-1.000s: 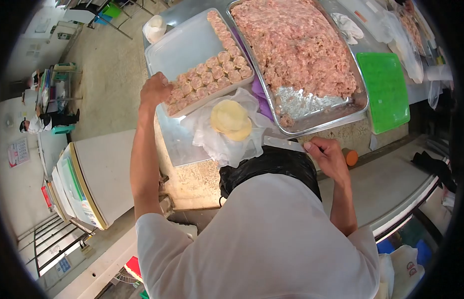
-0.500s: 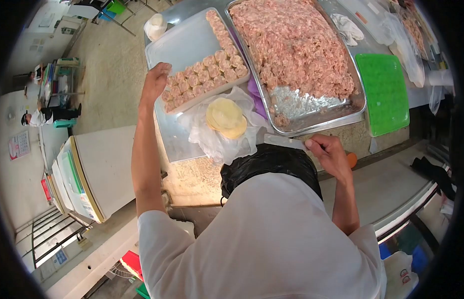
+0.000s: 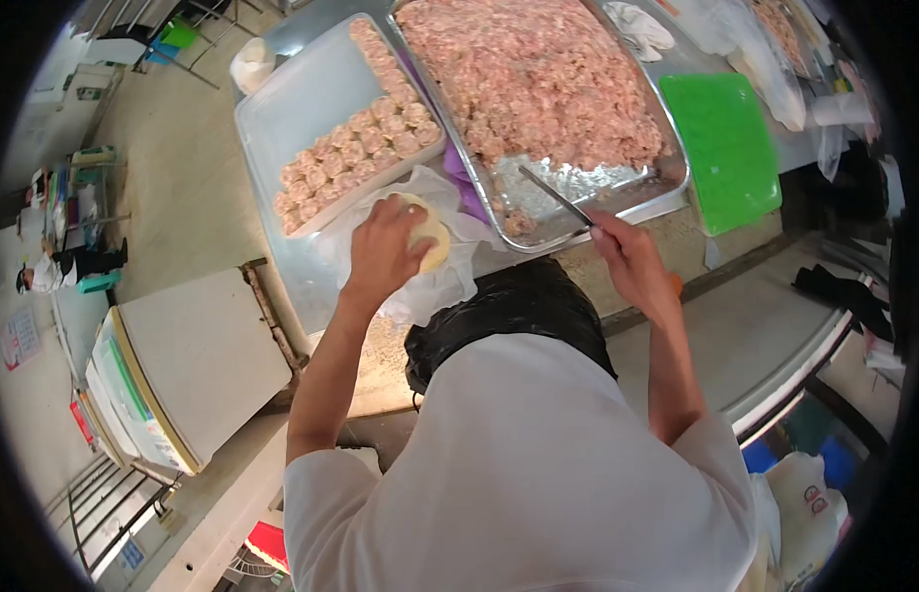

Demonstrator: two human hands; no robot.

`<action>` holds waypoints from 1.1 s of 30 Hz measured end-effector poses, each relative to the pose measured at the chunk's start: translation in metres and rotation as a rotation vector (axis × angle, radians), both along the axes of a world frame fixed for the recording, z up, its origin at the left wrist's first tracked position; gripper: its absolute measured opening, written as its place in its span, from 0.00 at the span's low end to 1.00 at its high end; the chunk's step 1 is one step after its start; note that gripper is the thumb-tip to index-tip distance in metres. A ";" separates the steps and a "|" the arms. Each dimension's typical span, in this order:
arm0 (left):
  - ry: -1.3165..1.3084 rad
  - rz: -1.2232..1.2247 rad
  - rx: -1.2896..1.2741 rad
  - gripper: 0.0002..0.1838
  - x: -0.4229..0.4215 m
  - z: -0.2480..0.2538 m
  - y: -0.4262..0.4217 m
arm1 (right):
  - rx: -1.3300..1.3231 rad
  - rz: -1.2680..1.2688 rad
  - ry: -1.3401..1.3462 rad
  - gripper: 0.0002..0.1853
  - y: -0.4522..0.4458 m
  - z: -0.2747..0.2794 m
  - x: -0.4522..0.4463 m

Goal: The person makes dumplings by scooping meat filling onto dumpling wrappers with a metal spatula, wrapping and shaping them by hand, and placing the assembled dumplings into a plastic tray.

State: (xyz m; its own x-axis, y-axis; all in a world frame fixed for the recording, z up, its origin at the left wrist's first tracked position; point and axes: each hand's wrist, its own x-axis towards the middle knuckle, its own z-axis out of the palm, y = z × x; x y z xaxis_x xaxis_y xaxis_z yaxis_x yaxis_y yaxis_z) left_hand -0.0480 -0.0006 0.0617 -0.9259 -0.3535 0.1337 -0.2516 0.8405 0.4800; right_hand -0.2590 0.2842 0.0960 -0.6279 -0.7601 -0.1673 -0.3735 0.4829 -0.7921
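Right grip (image 3: pixel 622 255) clasps blade (image 3: pixel 558 196) past tray rim (image 3: pixel 683 170), above bare metal (image 3: pixel 606 182); left grip (image 3: pixel 382 245) touches wrappers (image 3: pixel 436 241), hold unclear.

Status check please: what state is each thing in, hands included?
left hand: fingers curled over the wrappers, grip unclear
wrappers: stacked, partly hidden
plastic bag: crumpled beneath the wrappers
right hand: closed on the spatula
spatula: held over the metal tray
metal tray: uncovered, partly filled with minced meat
plastic container: uncovered, partly filled with dumplings
white cloth: crumpled
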 end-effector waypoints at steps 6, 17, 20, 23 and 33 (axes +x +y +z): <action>0.337 0.178 0.232 0.08 0.010 -0.013 -0.011 | 0.138 0.149 0.462 0.16 -0.041 -0.001 -0.032; 0.660 0.697 1.364 0.19 0.045 0.008 -0.006 | 0.371 0.533 0.466 0.22 -0.070 -0.004 -0.063; 0.614 0.765 1.401 0.20 0.038 -0.009 0.011 | 0.285 0.464 0.508 0.21 -0.074 -0.014 -0.069; 0.674 0.823 1.507 0.22 0.019 -0.002 0.034 | 0.268 0.580 0.533 0.22 -0.075 -0.034 -0.073; 0.730 0.773 1.650 0.28 0.007 -0.008 0.056 | 0.330 0.539 0.469 0.21 -0.072 -0.041 -0.087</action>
